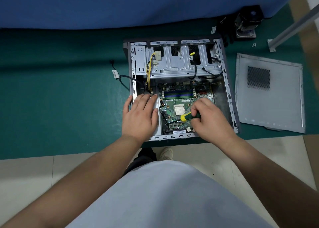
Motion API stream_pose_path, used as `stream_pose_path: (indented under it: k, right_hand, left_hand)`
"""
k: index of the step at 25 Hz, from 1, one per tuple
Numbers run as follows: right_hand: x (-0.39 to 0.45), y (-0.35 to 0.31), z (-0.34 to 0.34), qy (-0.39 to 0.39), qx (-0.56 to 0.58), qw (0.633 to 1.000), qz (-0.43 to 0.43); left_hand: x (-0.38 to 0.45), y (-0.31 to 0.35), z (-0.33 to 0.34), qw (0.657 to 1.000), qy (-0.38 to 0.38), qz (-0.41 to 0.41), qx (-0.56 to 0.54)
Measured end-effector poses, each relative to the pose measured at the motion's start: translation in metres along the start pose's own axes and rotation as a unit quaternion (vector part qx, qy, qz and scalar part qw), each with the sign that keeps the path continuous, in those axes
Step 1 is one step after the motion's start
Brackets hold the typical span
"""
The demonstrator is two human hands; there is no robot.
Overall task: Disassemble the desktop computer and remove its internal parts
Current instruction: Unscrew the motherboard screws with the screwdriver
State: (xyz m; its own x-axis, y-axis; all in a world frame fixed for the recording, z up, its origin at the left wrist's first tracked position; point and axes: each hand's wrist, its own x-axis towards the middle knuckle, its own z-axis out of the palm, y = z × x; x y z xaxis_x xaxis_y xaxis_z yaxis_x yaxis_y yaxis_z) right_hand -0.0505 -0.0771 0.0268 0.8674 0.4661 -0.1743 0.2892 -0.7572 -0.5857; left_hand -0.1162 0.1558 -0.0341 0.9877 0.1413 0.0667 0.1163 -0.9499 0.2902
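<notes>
My right hand (209, 117) gripping screwdriver (187, 117), undoing motherboard (179, 105) screw; left hand (140, 114) flat, steadying case (227, 93). Next: lifting board needs remaining screws out.

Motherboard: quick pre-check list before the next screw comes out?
1. Side panel off, lying right of the case: ok.
2. Left hand flat, bracing the case's left side: ok.
3. Right hand grips the screwdriver: ok.
4. Tip seated in a screw: cannot tell, tip too small.
5. CPU socket bare, cooler set aside on the mat: ok.
6. Yellow-black cable bundle still inside the case: not ok.
</notes>
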Motion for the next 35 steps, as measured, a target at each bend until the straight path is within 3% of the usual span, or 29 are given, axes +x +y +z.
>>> stream_pose_path:
  k: [3,6,8,12,14,16,17,18,20,22,24,26,27,30,31,33,35]
  right_hand:
    - [-0.002,0.003,-0.016,0.048,0.035,0.998,0.023]
    - [-0.004,0.009,-0.034,0.111,0.078,0.988,0.074]
    - [-0.004,0.013,-0.046,0.150,0.122,0.974,0.117]
    - [0.000,0.012,-0.065,0.212,0.206,0.935,0.194]
    - [0.003,0.008,-0.071,0.229,0.250,0.916,0.213]
    - [0.006,0.006,-0.074,0.245,0.278,0.902,0.223]
    - [0.007,0.005,-0.074,0.252,0.291,0.894,0.228]
    - [0.008,0.004,-0.073,0.257,0.304,0.887,0.232]
    - [0.011,0.001,-0.069,0.265,0.320,0.877,0.242]
    - [0.013,-0.001,-0.065,0.268,0.324,0.872,0.251]
    - [0.014,0.002,-0.064,0.268,0.335,0.870,0.244]
    - [0.014,0.009,-0.065,0.270,0.406,0.848,0.207]
    - [0.015,0.012,-0.066,0.272,0.486,0.811,0.181]
    - [0.025,0.019,-0.065,0.221,0.710,0.645,0.175]
    - [0.030,0.020,-0.064,0.193,0.728,0.628,0.195]
    - [0.041,0.025,-0.066,0.178,0.717,0.638,0.220]
    - [0.050,0.034,-0.080,0.201,0.702,0.649,0.213]
  left_hand:
    - [-0.001,0.001,-0.006,0.999,-0.011,-0.001,-0.032]
    - [0.010,0.005,-0.017,0.983,-0.045,-0.074,-0.164]
    - [0.022,0.016,-0.028,0.941,-0.048,-0.147,-0.301]
    - [0.046,0.040,-0.043,0.851,-0.085,-0.192,-0.481]
    - [0.058,0.048,-0.045,0.774,-0.116,-0.261,-0.565]
    - [0.071,0.053,-0.047,0.622,-0.164,-0.367,-0.672]
    - [0.075,0.054,-0.048,0.537,-0.190,-0.399,-0.719]
    - [0.079,0.054,-0.050,0.473,-0.212,-0.412,-0.749]
    - [0.084,0.053,-0.051,0.414,-0.237,-0.410,-0.778]
    - [0.089,0.052,-0.052,0.409,-0.238,-0.408,-0.781]
    - [0.094,0.054,-0.052,0.427,-0.232,-0.420,-0.766]
    - [0.099,0.057,-0.052,0.431,-0.227,-0.431,-0.759]
    - [0.101,0.059,-0.052,0.427,-0.227,-0.434,-0.760]
    - [0.109,0.069,-0.050,0.418,-0.231,-0.428,-0.767]
    - [0.113,0.075,-0.049,0.422,-0.229,-0.423,-0.768]
    - [0.120,0.084,-0.046,0.446,-0.221,-0.410,-0.764]
    - [0.126,0.092,-0.042,0.493,-0.212,-0.401,-0.743]
